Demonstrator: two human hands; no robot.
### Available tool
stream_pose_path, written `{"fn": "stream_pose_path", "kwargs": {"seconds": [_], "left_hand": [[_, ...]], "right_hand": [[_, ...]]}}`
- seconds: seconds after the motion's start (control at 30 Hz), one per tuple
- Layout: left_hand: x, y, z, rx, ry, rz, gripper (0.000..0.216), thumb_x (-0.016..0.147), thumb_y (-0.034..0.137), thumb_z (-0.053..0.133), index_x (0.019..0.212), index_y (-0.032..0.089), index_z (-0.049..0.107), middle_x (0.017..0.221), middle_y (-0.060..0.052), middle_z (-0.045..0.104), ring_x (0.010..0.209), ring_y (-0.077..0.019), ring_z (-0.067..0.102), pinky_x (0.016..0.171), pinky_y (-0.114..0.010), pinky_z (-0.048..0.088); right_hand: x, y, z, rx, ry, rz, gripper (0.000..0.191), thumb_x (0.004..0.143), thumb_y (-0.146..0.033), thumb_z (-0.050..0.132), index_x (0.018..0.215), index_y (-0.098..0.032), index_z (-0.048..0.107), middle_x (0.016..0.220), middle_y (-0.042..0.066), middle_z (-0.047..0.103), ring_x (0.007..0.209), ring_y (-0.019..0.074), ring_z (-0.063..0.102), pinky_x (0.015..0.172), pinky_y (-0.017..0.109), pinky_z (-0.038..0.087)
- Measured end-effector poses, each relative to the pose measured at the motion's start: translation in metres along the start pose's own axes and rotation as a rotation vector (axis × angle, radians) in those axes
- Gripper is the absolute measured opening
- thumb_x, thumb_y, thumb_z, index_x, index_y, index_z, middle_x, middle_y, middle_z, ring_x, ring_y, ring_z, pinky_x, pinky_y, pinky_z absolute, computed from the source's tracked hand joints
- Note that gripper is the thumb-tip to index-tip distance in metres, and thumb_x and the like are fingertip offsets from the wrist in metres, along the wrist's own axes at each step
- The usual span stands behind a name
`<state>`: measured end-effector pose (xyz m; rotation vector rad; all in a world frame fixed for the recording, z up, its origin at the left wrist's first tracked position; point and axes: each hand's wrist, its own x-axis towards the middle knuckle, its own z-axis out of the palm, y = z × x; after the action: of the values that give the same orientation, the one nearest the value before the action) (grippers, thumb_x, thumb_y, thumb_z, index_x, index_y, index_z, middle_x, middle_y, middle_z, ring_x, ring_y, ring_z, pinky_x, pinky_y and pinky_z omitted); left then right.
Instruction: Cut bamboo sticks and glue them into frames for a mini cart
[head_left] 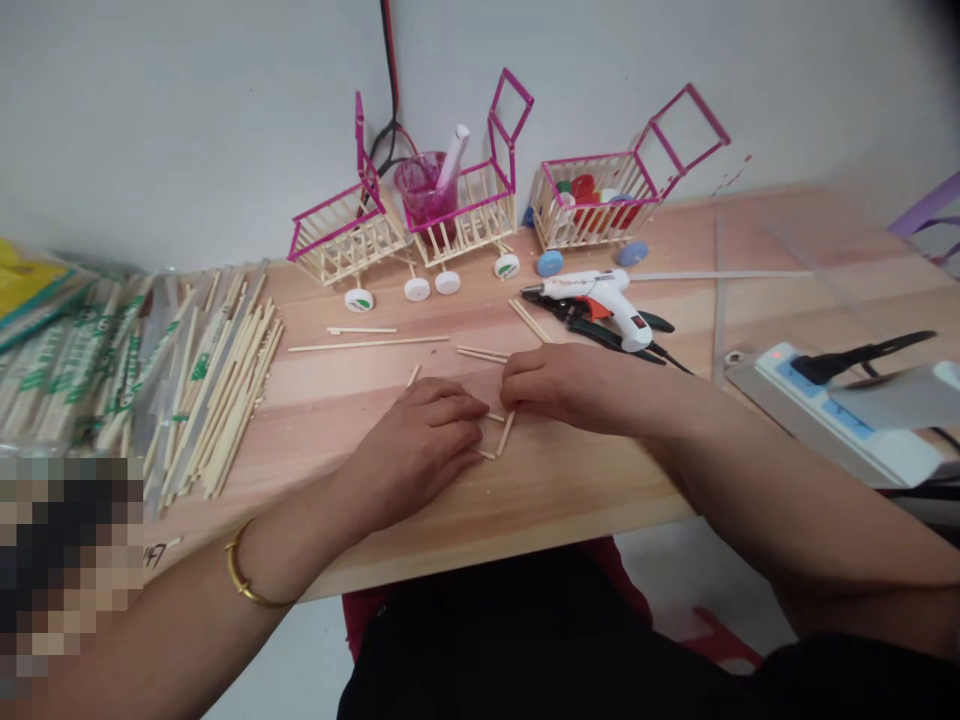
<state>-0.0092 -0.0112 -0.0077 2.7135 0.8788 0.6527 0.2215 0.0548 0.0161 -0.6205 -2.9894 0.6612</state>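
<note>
My left hand [431, 440] rests low over the table, its fingers close together and bent down onto thin wooden sticks. Stick ends show beyond its fingertips, and another stick [413, 375] pokes out behind its knuckles. Close on its right, my right hand [536, 385] has its fingers pinched around a short wooden stick [506, 434], which slants toward the table's front edge. The undersides of both hands hide how these sticks meet. Just past my right fingers lie a pair of sticks [480, 354] and another pair [531, 320].
Three small stick carts [349, 235], [472, 205], [592, 200] with magenta rims stand along the wall. A white glue gun [619, 305] lies over dark-handled pliers [592, 332]. Bundled sticks [225, 400] cover the left side; a power strip [840, 410] sits right.
</note>
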Motion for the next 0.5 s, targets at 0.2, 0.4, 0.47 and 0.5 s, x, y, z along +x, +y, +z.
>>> {"fn": "stream_pose_path", "kwargs": {"seconds": [0.2,0.4,0.47,0.5], "left_hand": [[0.0003,0.0001,-0.0002,-0.006,-0.011,-0.008,0.013,0.088,0.024,0.057,0.085,0.016,0.067,0.109,-0.009,0.069,0.107,-0.0235,0.056,0.094,-0.041,0.047],[-0.0005,0.0000,-0.0001,-0.009,-0.004,-0.003,0.011,0.088,0.022,0.057,0.085,0.017,0.067,0.109,-0.008,0.069,0.105,-0.0220,0.057,0.095,-0.041,0.047],[-0.0005,0.0001,-0.0001,-0.015,-0.006,-0.005,0.011,0.088,0.022,0.057,0.084,0.017,0.067,0.109,-0.008,0.069,0.105,-0.0218,0.057,0.095,-0.041,0.047],[-0.0004,0.0002,-0.0002,-0.017,-0.006,-0.007,0.012,0.088,0.022,0.057,0.084,0.017,0.067,0.109,-0.008,0.069,0.105,-0.0219,0.057,0.095,-0.041,0.047]], "right_hand": [[-0.0001,-0.0016,0.0002,0.008,0.010,0.003,0.020,0.094,-0.017,0.045,0.091,-0.019,0.065,0.092,0.004,0.061,0.083,0.0163,0.057,0.072,0.028,0.042],[0.0000,-0.0048,-0.0003,-0.005,0.005,-0.002,0.020,0.094,-0.020,0.046,0.091,-0.019,0.065,0.093,0.005,0.060,0.082,0.0165,0.057,0.071,0.028,0.041],[0.0003,-0.0053,-0.0007,0.002,-0.004,0.002,0.020,0.095,-0.020,0.045,0.092,-0.019,0.065,0.094,0.005,0.060,0.082,0.0164,0.057,0.071,0.028,0.041],[0.0004,-0.0053,-0.0009,0.007,-0.006,0.003,0.020,0.095,-0.020,0.045,0.092,-0.019,0.065,0.094,0.005,0.060,0.082,0.0163,0.057,0.070,0.028,0.041]]}}
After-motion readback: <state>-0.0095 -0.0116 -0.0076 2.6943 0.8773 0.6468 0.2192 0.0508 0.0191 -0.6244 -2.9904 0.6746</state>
